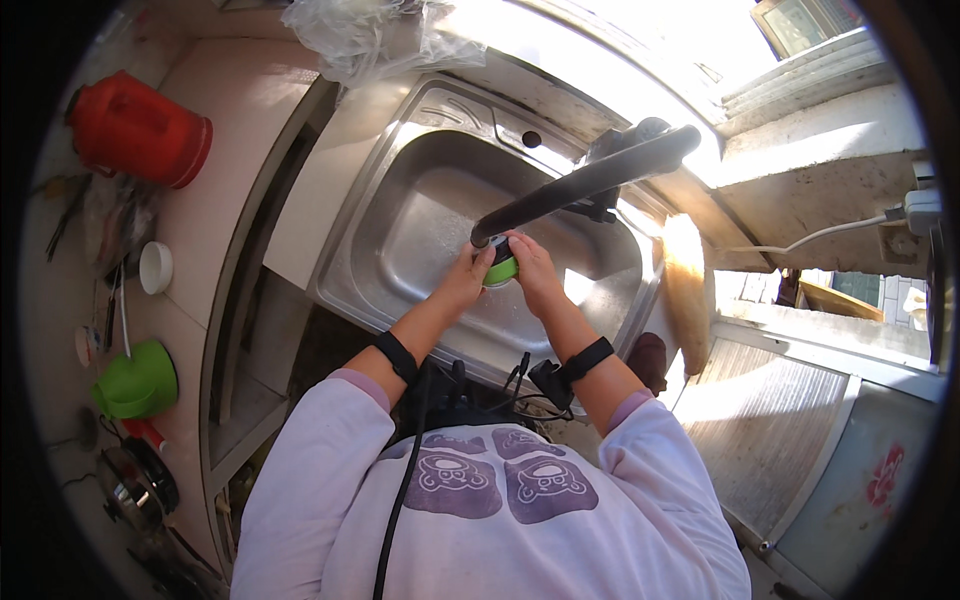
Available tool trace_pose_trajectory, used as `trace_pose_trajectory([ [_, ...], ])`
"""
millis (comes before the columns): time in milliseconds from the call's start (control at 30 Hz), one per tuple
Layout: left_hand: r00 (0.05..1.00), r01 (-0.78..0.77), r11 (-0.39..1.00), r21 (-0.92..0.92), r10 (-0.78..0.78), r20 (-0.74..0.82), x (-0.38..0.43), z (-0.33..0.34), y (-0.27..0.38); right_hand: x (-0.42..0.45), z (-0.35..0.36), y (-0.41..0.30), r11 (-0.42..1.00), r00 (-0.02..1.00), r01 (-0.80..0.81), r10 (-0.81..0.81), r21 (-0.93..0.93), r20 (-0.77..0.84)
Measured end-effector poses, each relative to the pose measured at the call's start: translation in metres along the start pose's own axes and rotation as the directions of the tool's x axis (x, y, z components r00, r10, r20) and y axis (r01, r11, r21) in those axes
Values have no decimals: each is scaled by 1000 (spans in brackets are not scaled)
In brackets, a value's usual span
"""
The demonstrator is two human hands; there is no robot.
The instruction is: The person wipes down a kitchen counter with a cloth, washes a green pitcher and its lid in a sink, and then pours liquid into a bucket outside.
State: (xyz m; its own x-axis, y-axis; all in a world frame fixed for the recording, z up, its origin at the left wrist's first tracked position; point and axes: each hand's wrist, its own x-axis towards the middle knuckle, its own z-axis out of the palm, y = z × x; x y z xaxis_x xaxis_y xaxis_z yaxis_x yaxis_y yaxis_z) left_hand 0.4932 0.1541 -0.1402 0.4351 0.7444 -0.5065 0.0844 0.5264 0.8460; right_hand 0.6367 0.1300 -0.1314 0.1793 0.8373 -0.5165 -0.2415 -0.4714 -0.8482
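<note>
Both hands are over the stainless steel sink basin (420,217), under the end of a dark faucet spout (585,184). My left hand (474,271) grips one side of a small round object (500,271), green below and black on top. On its other side, my right hand (534,268) holds it with the thumb and fingers. The fingers cover part of it, so I cannot tell exactly what it is. Around it, the basin floor looks wet.
Clear plastic bags (382,37) lie behind the sink. On the left counter stand a red plastic jug (146,131), a white bowl (156,268), a green plastic container (139,382) and a lidded pot (127,487). To the right is a long pale object (684,292); a cable (817,234) runs along the wall.
</note>
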Motion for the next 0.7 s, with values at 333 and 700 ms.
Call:
trace_pose_trajectory([
  [333,879,-434,622,652,450,155,4,-5,14,-5,-6,6,980,970,198,-196,-2,142],
  [700,968,246,954,174,-250,4,-1,8,38,-32,9,-36,989,960,81,-111,124,258],
])
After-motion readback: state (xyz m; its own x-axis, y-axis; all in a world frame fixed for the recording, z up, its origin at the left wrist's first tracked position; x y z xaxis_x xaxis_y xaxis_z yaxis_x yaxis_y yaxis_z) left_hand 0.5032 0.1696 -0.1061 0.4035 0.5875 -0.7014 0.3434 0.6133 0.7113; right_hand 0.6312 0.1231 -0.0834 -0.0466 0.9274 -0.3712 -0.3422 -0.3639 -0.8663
